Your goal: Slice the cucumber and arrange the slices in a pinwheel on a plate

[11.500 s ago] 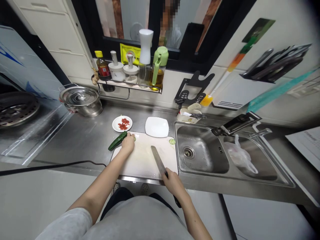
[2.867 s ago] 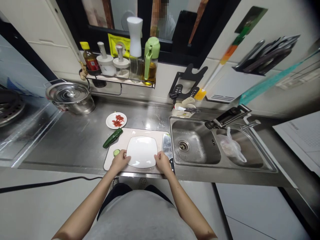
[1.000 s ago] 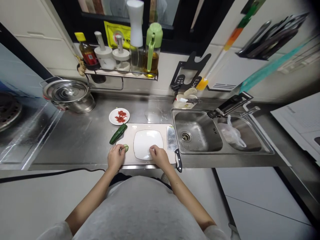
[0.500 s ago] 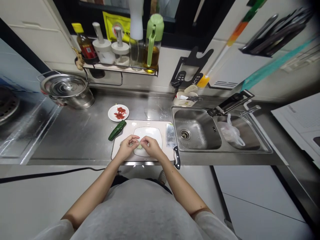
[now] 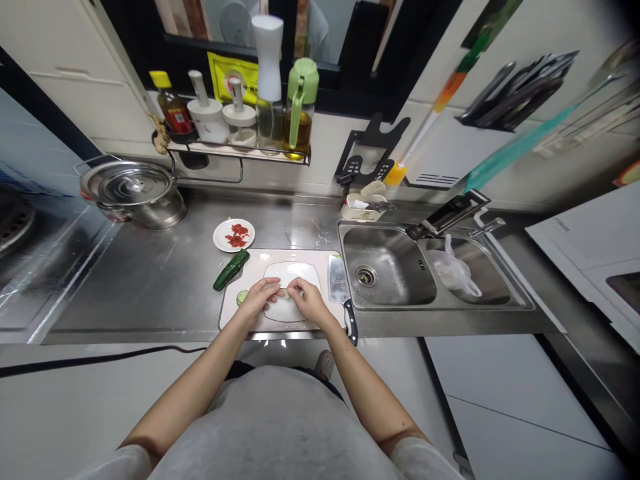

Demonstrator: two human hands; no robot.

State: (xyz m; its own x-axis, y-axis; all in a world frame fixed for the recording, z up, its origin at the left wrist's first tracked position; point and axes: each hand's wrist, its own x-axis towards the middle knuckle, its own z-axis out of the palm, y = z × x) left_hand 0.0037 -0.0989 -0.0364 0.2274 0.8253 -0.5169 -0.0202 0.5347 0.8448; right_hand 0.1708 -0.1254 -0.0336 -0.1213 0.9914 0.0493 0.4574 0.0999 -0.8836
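Observation:
Between my fingertips, above a white square plate, is a small pale green cucumber slice. My left hand pinches its left side, while my right hand grips the right side. The plate rests on a pale cutting board. More cucumber slices lie on the board just left of my left hand. A dark green piece of cucumber lies at the board's upper left edge. On the right of the board is a cleaver, its black handle pointing toward me.
Behind the board stands a small white plate of chopped red pieces. A lidded steel pot is at the back left. To the right is a double sink with a plastic bag in it. Seasoning bottles line a wall rack.
My hands have drawn slightly apart, showing more of the slice between them. The cucumber slices left of my left hand are now in clearer view. The camera view has tilted up a little.

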